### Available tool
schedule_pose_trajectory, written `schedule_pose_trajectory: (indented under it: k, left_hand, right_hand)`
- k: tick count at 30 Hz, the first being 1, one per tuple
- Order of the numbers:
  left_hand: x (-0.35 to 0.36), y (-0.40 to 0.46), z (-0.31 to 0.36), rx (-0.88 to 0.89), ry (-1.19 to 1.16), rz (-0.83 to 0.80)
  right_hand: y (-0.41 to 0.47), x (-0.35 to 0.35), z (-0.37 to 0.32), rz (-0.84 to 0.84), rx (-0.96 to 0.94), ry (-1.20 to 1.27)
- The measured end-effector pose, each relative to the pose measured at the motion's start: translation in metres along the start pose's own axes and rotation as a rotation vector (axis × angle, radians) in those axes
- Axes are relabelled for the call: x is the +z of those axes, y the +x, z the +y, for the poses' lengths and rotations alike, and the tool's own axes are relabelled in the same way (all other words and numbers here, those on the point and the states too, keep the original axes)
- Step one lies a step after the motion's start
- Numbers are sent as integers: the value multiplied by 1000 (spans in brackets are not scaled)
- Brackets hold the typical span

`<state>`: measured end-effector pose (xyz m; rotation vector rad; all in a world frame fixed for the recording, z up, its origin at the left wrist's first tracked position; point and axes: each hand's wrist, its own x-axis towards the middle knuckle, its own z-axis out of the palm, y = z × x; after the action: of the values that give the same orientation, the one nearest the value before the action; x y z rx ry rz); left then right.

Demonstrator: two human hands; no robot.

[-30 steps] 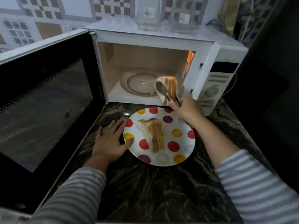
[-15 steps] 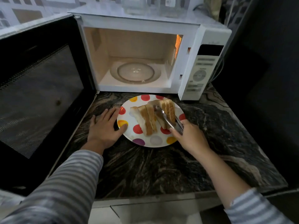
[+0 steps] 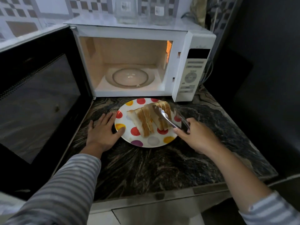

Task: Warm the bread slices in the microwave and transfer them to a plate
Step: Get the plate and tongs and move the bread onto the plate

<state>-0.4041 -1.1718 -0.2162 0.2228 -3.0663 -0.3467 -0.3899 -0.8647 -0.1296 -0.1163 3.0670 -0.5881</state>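
Observation:
A white plate with coloured dots [image 3: 152, 141] sits on the dark marble counter in front of the open white microwave [image 3: 191, 75]. Several bread slices [image 3: 146, 120] lean together on the plate. My right hand [image 3: 198, 135] grips metal tongs [image 3: 165, 117], whose tips straddle the rightmost slices. My left hand [image 3: 102, 132] lies flat on the counter, its thumb touching the plate's left rim. The glass turntable [image 3: 129, 77] inside the lit microwave holds no bread.
The microwave door [image 3: 37, 93] hangs open to the left, its black pane close to my left hand. Clear containers [image 3: 126, 12] stand on top of the microwave. The counter [image 3: 162, 168] runs to an edge near me; a dark wall is on the right.
My right hand carried bread in the tongs from the microwave mouth down onto the plate beside the first slices. My left hand stayed at the plate's rim.

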Motion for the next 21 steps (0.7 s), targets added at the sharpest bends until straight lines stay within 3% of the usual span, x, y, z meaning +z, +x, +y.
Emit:
schedule_pose_trajectory:
  k: [5, 10, 13, 21]
  left_hand:
    - [-3, -6, 2, 4, -38, 8]
    - [-22, -23, 13, 49, -313, 112]
    - [-43, -36, 18, 190, -280, 246]
    - [-58, -71, -4, 305, -147, 270]
  right_hand:
    - [-21, -44, -18, 76, -79, -3]
    - [-24, -56, -48, 41, -165, -158]
    - [-20, -51, -72, -15, -232, -256]
    - [-32, -41, -156, -163, -440, -571]
